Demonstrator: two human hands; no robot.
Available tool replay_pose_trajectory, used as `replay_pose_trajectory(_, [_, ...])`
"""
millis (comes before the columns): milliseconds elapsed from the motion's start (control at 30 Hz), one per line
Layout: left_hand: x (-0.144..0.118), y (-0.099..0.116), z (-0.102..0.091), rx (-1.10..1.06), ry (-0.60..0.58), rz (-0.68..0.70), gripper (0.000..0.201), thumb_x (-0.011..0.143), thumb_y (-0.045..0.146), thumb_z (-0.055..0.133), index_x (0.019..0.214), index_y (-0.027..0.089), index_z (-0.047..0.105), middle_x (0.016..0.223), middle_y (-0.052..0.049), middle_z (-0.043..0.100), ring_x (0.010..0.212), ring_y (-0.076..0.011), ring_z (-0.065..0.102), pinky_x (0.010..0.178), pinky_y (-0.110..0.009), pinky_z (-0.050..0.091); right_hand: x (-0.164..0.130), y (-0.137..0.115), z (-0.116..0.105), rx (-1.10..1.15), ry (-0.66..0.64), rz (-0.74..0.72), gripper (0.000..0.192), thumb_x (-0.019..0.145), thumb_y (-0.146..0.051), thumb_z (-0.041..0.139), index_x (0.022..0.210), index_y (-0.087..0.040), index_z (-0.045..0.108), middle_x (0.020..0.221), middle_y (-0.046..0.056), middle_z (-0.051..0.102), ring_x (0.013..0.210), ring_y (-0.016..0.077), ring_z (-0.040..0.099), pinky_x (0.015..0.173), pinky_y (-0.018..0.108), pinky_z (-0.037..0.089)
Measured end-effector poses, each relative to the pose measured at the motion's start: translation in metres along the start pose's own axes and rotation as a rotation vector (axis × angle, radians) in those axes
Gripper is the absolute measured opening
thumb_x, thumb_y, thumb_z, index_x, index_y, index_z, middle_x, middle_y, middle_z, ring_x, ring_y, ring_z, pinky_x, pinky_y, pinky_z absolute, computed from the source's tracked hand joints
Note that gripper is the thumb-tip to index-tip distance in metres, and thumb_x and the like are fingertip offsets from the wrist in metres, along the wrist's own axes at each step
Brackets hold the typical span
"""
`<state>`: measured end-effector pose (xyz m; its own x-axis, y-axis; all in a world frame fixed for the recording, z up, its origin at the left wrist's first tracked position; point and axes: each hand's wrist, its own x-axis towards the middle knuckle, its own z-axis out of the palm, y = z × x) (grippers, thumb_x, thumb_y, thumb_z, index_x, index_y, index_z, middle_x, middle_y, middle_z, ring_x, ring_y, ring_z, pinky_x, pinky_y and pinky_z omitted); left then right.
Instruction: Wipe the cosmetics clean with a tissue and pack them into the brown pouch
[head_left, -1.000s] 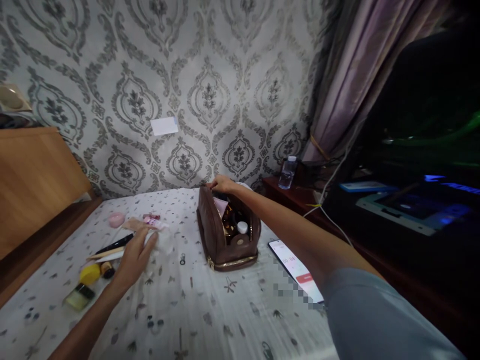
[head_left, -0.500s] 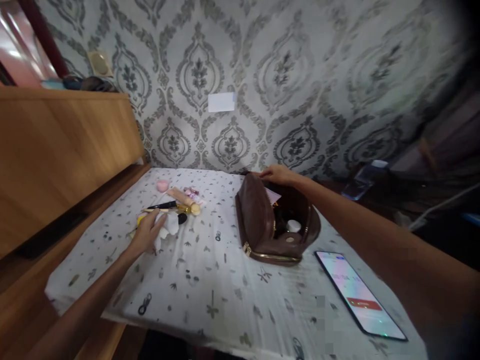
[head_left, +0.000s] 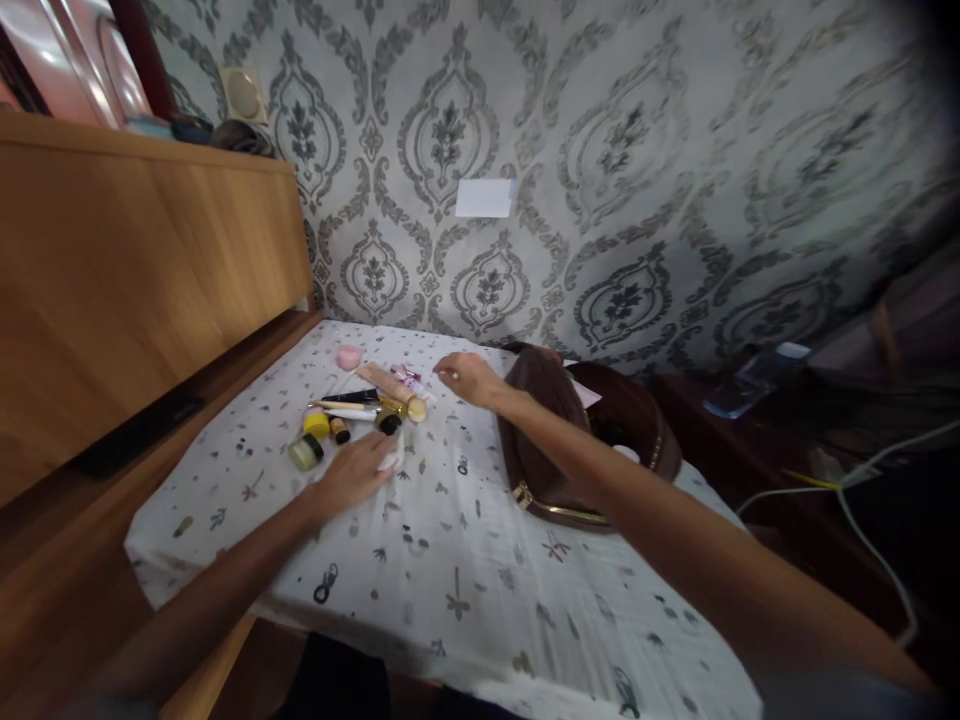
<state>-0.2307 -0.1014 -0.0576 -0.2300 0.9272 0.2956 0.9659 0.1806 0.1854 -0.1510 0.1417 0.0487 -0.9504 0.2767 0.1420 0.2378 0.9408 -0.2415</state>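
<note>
Two bare hands over a bed with a patterned white sheet (head_left: pixel 450 560); left hand (head_left: pixel 356 475) lies palm down on the sheet, fingers (head_left: pixel 386 455) spread flat over a bit of white tissue (head_left: pixel 390 460), pressing it rather than gripping, just beside a cluster of cosmetics: yellow-lidded jar (head_left: pixel 306 452), small yellow cap (head_left: pixel 317 424), dark little bottle (head_left: pixel 388 424), black pencil (head_left: pixel 352 397), beige tube with gold end (head_left: pixel 394 388), pink puff (head_left: pixel 349 357) farther back; right hand (head_left: pixel 463 375) hovers above the sheet, fingers loosely curled, holding nothing visible, between the cosmetics and a brown pouch (head_left: pixel 547 420) lying unzipped to its right; wooden headboard (head_left: pixel 135 270) on the left, patterned wallpaper (head_left: pixel 637 150) behind
</note>
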Motion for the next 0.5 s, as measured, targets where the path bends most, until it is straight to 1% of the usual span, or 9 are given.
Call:
replay_pose_trajectory(33, [-0.001, 0.001, 0.005, 0.031, -0.025, 0.013, 0.017, 0.095, 0.026, 0.045, 0.102, 0.019, 0.059, 0.104, -0.01, 0.066, 0.102, -0.0241, 0.062, 0.082, -0.033, 0.05, 0.007, -0.006, 0.017, 0.025, -0.044, 0.051, 0.034, 0.089, -0.013, 0.051, 0.115, -0.016, 0.072, 0.119, 0.009, 0.072, 0.109, 0.0202, 0.065, 0.097, 0.027, 0.044])
replay_pose_trajectory(100, [-0.003, 0.0, 0.012, 0.057, -0.029, 0.022, 0.014, 0.094, 0.025, 0.049, 0.101, 0.019, 0.059, 0.102, -0.009, 0.066, 0.101, -0.0244, 0.062, 0.078, -0.032, 0.05, 0.02, -0.012, 0.047, 0.037, -0.065, 0.108, 0.035, 0.087, -0.013, 0.054, 0.119, -0.018, 0.07, 0.121, 0.008, 0.071, 0.114, 0.021, 0.063, 0.097, 0.027, 0.045])
replay_pose_trajectory(167, [-0.004, -0.003, 0.016, 0.044, 0.008, 0.03, 0.013, 0.094, 0.025, 0.05, 0.101, 0.019, 0.058, 0.101, -0.009, 0.066, 0.1, -0.0241, 0.062, 0.078, -0.031, 0.049, 0.032, -0.01, 0.073, 0.047, -0.051, 0.187, 0.036, 0.087, -0.011, 0.052, 0.118, -0.016, 0.069, 0.122, 0.011, 0.07, 0.116, 0.0224, 0.061, 0.096, 0.028, 0.045])
replay_pose_trajectory(233, [-0.003, -0.006, 0.017, 0.028, 0.038, 0.036, 0.013, 0.095, 0.026, 0.05, 0.101, 0.019, 0.058, 0.1, -0.008, 0.066, 0.099, -0.0235, 0.062, 0.077, -0.031, 0.049, 0.044, -0.003, 0.092, 0.062, -0.022, 0.285, 0.035, 0.087, -0.01, 0.051, 0.117, -0.014, 0.069, 0.121, 0.014, 0.069, 0.115, 0.0241, 0.062, 0.093, 0.029, 0.046])
replay_pose_trajectory(300, [-0.002, -0.007, 0.016, 0.022, 0.038, 0.033, 0.013, 0.095, 0.026, 0.05, 0.102, 0.019, 0.059, 0.101, -0.008, 0.067, 0.099, -0.0234, 0.063, 0.076, -0.03, 0.048, 0.054, 0.005, 0.106, 0.091, 0.006, 0.376, 0.032, 0.086, -0.013, 0.054, 0.115, -0.013, 0.068, 0.118, 0.015, 0.069, 0.111, 0.0254, 0.063, 0.088, 0.029, 0.047])
replay_pose_trajectory(367, [0.0, -0.006, 0.014, 0.01, 0.017, 0.02, 0.014, 0.094, 0.024, 0.051, 0.105, 0.019, 0.059, 0.105, -0.008, 0.067, 0.101, -0.0235, 0.063, 0.077, -0.03, 0.049, 0.064, 0.013, 0.116, 0.133, 0.035, 0.441, 0.033, 0.083, -0.019, 0.061, 0.115, -0.014, 0.068, 0.114, 0.014, 0.071, 0.105, 0.0248, 0.064, 0.082, 0.029, 0.047])
replay_pose_trajectory(433, [0.0, -0.005, 0.012, -0.017, -0.008, 0.013, 0.019, 0.093, 0.022, 0.052, 0.111, 0.019, 0.058, 0.111, -0.008, 0.068, 0.105, -0.0237, 0.062, 0.08, -0.031, 0.049, 0.071, 0.02, 0.121, 0.189, 0.058, 0.478, 0.036, 0.078, -0.024, 0.069, 0.113, -0.017, 0.069, 0.105, 0.009, 0.072, 0.097, 0.0219, 0.066, 0.076, 0.026, 0.047])
replay_pose_trajectory(500, [0.001, -0.004, 0.011, -0.041, -0.023, 0.013, 0.025, 0.092, 0.02, 0.053, 0.117, 0.02, 0.057, 0.117, -0.008, 0.067, 0.109, -0.0241, 0.061, 0.084, -0.032, 0.05, 0.076, 0.025, 0.123, 0.253, 0.072, 0.493, 0.032, 0.071, -0.027, 0.075, 0.103, -0.019, 0.072, 0.09, 0.004, 0.072, 0.084, 0.0184, 0.065, 0.067, 0.024, 0.045])
